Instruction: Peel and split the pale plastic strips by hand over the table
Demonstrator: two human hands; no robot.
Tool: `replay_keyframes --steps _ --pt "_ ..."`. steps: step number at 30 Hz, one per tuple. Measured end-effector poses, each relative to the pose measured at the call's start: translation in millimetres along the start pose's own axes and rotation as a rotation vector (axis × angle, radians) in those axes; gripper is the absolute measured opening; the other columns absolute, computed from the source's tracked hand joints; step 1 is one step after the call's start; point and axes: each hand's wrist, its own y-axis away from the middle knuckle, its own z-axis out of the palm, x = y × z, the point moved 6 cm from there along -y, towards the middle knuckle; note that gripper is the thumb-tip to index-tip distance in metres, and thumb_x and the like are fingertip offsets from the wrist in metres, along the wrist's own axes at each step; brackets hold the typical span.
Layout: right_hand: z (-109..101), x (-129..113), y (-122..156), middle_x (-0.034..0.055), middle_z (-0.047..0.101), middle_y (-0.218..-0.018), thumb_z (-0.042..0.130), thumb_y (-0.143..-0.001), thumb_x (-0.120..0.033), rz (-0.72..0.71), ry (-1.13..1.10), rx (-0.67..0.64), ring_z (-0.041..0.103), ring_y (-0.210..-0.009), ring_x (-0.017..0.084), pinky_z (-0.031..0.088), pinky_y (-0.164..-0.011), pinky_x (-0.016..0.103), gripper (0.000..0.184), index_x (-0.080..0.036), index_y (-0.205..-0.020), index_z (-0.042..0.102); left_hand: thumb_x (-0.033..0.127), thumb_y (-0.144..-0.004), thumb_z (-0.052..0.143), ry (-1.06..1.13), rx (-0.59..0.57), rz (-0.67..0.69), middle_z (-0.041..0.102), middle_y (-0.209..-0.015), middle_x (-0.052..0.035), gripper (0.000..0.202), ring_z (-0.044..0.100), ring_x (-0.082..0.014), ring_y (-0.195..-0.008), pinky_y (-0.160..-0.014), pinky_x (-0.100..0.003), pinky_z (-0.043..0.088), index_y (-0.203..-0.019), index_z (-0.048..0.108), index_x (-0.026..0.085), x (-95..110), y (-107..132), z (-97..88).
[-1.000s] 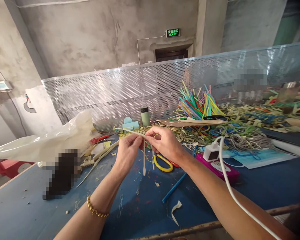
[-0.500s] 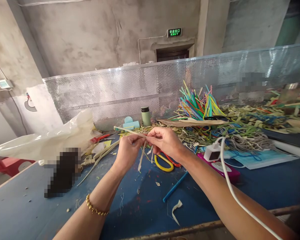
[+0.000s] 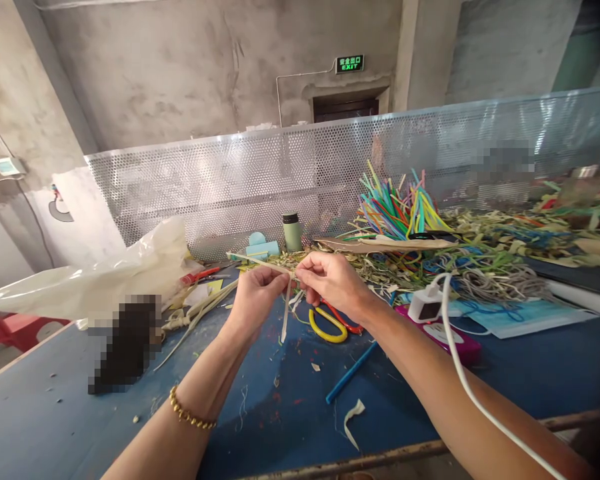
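Note:
My left hand (image 3: 255, 297) and my right hand (image 3: 333, 280) meet above the blue table (image 3: 55, 427), fingertips pinched together on a thin pale leaf strip (image 3: 260, 263). The strip sticks out to the upper left of my left hand, and its loose ends (image 3: 285, 319) hang down between the hands. A gold bead bracelet (image 3: 187, 415) is on my left wrist. Yellow-handled scissors (image 3: 327, 328) lie on the table just under my right hand.
A white charger (image 3: 424, 303) on a pink block (image 3: 453, 342) trails a cable over my right arm. Colourful straws (image 3: 397, 210) and strewn leaf strips fill the right. A green bottle (image 3: 292, 232), white plastic bag (image 3: 105, 280), blue straw (image 3: 350, 373) and perforated metal screen (image 3: 205, 187) surround.
The hanging strip ends have swung and shortened slightly as the fingers worked them. Both hands stay in nearly the same spot, the right a touch lower.

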Motion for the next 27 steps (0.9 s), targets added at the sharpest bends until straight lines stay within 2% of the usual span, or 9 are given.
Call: replay_keyframes --steps 8,13,16,21,24,27 --pt "-1.9 -5.7 -0.6 -0.0028 0.057 -0.055 0.061 -0.082 -0.028 -0.086 0.082 0.037 0.05 -0.039 0.007 0.04 -0.038 0.02 0.014 -0.016 -0.075 0.057 0.027 -0.072 0.072 0.072 -0.061 -0.012 0.066 -0.062 -0.0024 0.015 0.053 -0.0119 -0.06 -0.061 -0.026 0.042 -0.067 0.072 0.012 -1.4 -1.1 2.3" --pt "-0.1 -10.3 0.8 -0.004 0.055 -0.057 0.062 -0.082 -0.032 -0.086 0.004 -0.003 0.048 -0.039 0.007 0.038 -0.037 0.02 0.017 -0.017 -0.076 0.056 0.029 -0.073 0.071 0.044 -0.041 0.013 0.063 -0.06 -0.001 0.018 0.05 -0.0108 -0.058 -0.06 -0.025 0.039 -0.067 0.071 0.012 -0.7 -1.8 -0.5" --pt "-1.8 -10.5 1.0 -0.0036 0.055 -0.056 0.06 -0.085 -0.035 -0.074 0.03 -0.019 0.049 -0.039 0.008 0.038 -0.039 0.021 0.02 -0.017 -0.077 0.058 0.028 -0.074 0.07 0.011 -0.05 0.021 0.063 -0.06 -0.0011 0.018 0.05 -0.011 -0.058 -0.059 -0.025 0.039 -0.066 0.07 0.013 -0.1 -1.6 -0.1" --pt "-7.1 -16.2 -0.7 0.0042 0.066 -0.075 0.061 -0.085 -0.032 -0.24 0.241 0.039 0.059 -0.066 0.013 0.045 -0.059 0.025 0.02 -0.015 -0.075 0.068 0.03 -0.075 0.069 -0.072 -0.182 -0.041 0.068 -0.061 -0.0059 0.02 0.058 -0.0155 -0.061 -0.063 -0.029 0.044 -0.063 0.07 0.014 -5.6 1.5 9.7" --pt "-1.2 -10.0 -1.9 0.0032 0.067 -0.071 0.064 -0.08 -0.025 -0.185 0.255 -0.046 0.058 -0.064 0.013 0.043 -0.058 0.024 0.013 -0.015 -0.073 0.068 0.026 -0.074 0.07 -0.098 -0.219 -0.083 0.067 -0.058 -0.0052 0.018 0.057 -0.0147 -0.057 -0.064 -0.03 0.044 -0.06 0.07 0.014 -9.3 4.2 12.2" --pt "0.6 -6.8 -1.5 0.0018 0.065 -0.065 0.064 -0.078 -0.024 -0.132 0.197 -0.074 0.057 -0.06 0.012 0.042 -0.055 0.023 0.012 -0.014 -0.071 0.065 0.023 -0.072 0.072 0.006 -0.255 -0.163 0.067 -0.059 -0.0056 0.015 0.058 -0.0139 -0.055 -0.064 -0.031 0.045 -0.06 0.071 0.013 -12.8 6.0 12.8"
